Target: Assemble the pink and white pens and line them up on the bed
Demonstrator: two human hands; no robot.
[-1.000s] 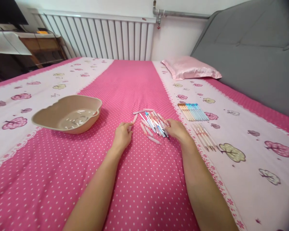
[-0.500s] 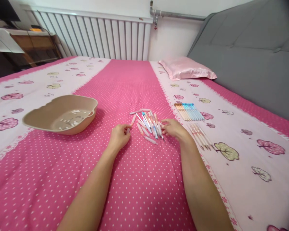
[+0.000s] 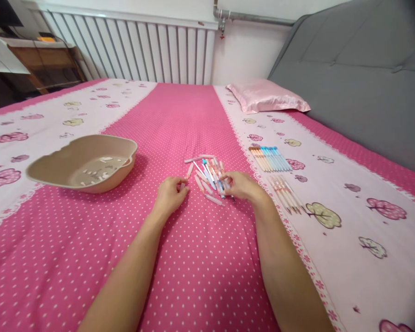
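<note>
My left hand (image 3: 170, 196) is at the left side of a loose pile of pens and pen parts (image 3: 208, 176), fingers curled. A pale pen barrel (image 3: 182, 186) shows between its thumb and fingertips. Another pinkish barrel (image 3: 190, 171) lies just beyond them. My right hand (image 3: 239, 185) reaches over the pile's right side, thumb and forefinger apart, touching the pens there and covering some. Pink, white and blue pieces lie crosswise in the pile. To the right, blue and orange pens (image 3: 270, 159) lie in a neat row, with several pale pens (image 3: 285, 193) lined up nearer me.
A beige basin (image 3: 60, 170) with small white pieces inside stands on the left. Everything lies on a pink dotted bedspread (image 3: 200, 258). A pink pillow (image 3: 267, 95) rests at the back right beside a grey headboard (image 3: 352, 78). A white radiator (image 3: 134, 48) lines the far wall.
My right hand has moved left from the pile's edge onto the pens. My left hand stays nearly in place, fingers still curled. The whole view has shifted slightly.
</note>
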